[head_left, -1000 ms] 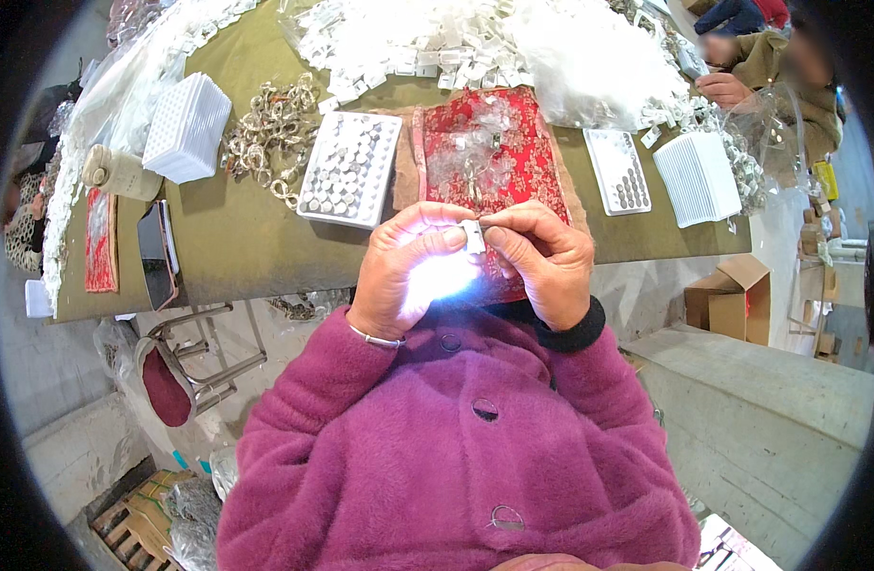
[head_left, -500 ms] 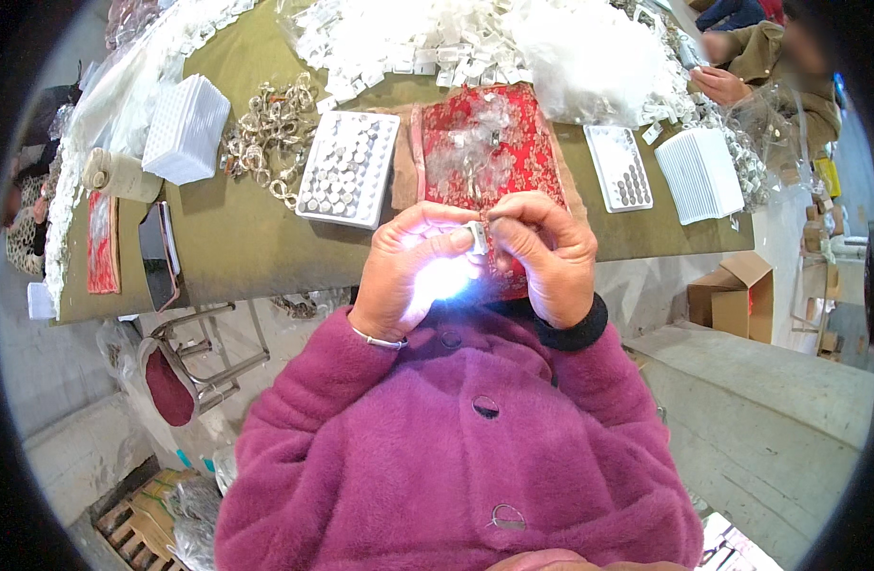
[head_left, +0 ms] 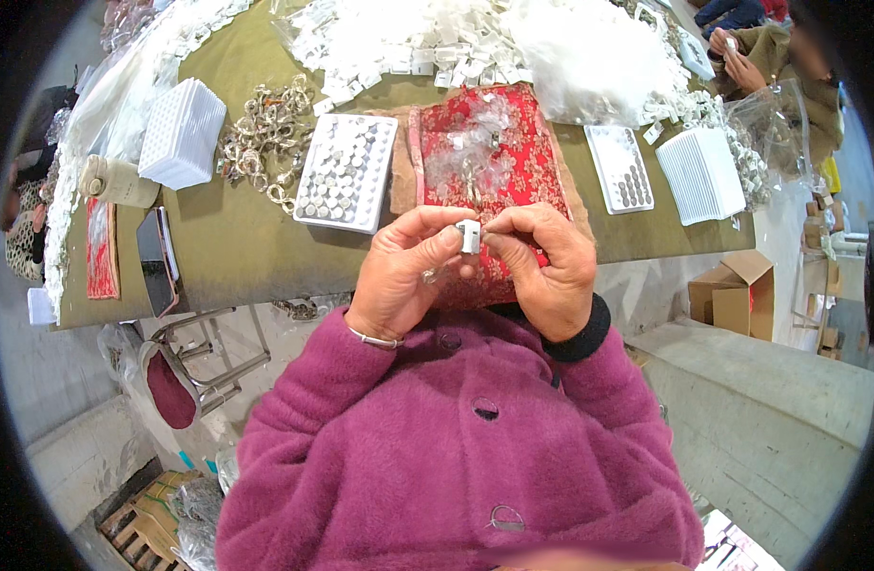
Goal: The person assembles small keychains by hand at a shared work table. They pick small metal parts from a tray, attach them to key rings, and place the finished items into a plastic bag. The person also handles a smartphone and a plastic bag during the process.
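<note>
In front of my chest, above the table's near edge, my left hand point(head_left: 399, 271) pinches a small white plastic case point(head_left: 469, 236) with dark marks on its face. My right hand point(head_left: 551, 266) is closed, thumb and forefinger pressed together at the case's right side. Whether those fingertips hold something tiny cannot be made out. Beneath and beyond the hands lies a red patterned cloth point(head_left: 527, 143) with clear plastic scraps point(head_left: 470, 157) on it. To the left stands a white tray point(head_left: 376, 181) partly filled with round silvery cells. A similar tray point(head_left: 608, 152) lies on the right.
Stacked white trays point(head_left: 182, 133) stand left, and another stack point(head_left: 698, 176) right. Beside the left tray are looped bundles point(head_left: 265, 133). White plastic parts point(head_left: 408, 38) heap at the back. A phone point(head_left: 156, 257) and bottle point(head_left: 118, 181) sit left. Another person's hands point(head_left: 736, 62) work far right.
The bright glow under my left hand has gone out. The white case has turned and shifted slightly left, and its marked face shows. The other person's hands have risen.
</note>
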`<move>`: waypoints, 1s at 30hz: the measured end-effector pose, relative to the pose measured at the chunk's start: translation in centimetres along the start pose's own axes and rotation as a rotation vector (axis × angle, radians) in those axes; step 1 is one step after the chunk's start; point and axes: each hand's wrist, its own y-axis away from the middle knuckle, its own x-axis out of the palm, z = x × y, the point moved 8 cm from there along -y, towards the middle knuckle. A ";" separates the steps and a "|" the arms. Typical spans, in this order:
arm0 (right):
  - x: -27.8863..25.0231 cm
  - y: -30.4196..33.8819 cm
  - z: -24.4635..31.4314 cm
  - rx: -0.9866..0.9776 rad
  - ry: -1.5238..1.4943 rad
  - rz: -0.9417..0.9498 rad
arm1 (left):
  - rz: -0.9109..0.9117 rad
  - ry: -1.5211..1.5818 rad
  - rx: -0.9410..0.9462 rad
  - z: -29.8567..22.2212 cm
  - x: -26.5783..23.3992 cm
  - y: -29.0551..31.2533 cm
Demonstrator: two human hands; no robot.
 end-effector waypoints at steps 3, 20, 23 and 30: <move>0.2 -0.2 -0.1 0.000 0.018 0.046 | -0.001 -0.002 -0.002 0.0 -0.1 0.0; 1.5 -0.1 -0.6 -0.061 0.142 0.216 | 0.016 -0.041 -0.031 0.8 -0.7 -0.1; 1.3 -1.1 -1.5 0.027 0.068 0.291 | 0.009 -0.091 0.007 0.4 -0.3 -0.1; -0.4 -6.9 -7.0 0.114 0.468 0.019 | 0.040 -0.300 0.151 -5.2 1.7 1.0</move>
